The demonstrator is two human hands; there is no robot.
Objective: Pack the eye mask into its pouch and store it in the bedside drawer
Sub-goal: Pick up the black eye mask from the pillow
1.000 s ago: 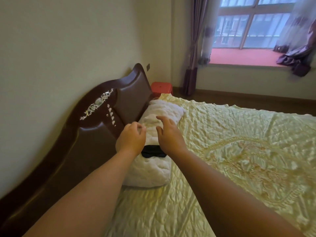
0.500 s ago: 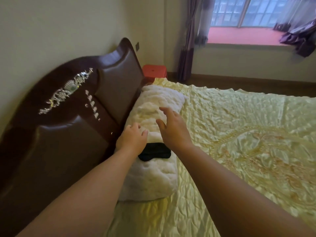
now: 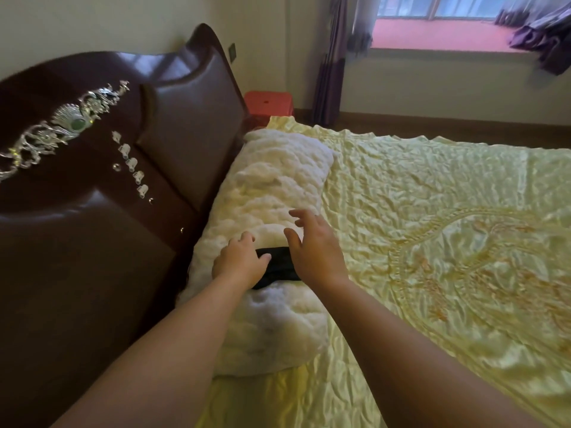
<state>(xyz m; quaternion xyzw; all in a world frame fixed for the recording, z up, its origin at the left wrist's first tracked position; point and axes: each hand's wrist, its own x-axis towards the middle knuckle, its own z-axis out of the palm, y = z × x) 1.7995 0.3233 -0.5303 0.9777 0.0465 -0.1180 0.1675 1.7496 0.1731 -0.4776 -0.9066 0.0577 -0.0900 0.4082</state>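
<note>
A black eye mask [image 3: 278, 267] lies flat across a long white fluffy pillow [image 3: 278, 186] beside the headboard. My left hand [image 3: 239, 262] rests on the mask's left end, fingers loosely curled over it, hiding that end. My right hand [image 3: 315, 245] hovers over the mask's right end with fingers spread and covers part of it. No pouch or drawer is in view.
A dark brown padded headboard [image 3: 92, 211] with silver ornaments runs along the left. The bed carries a crinkled yellow satin cover [image 3: 432, 227]. A red stool [image 3: 268, 101] stands past the bed's far corner. Purple curtains and a window ledge lie beyond.
Both hands have come down onto the eye mask, the left now touching its left end. The view has tilted down and closer to the pillow.
</note>
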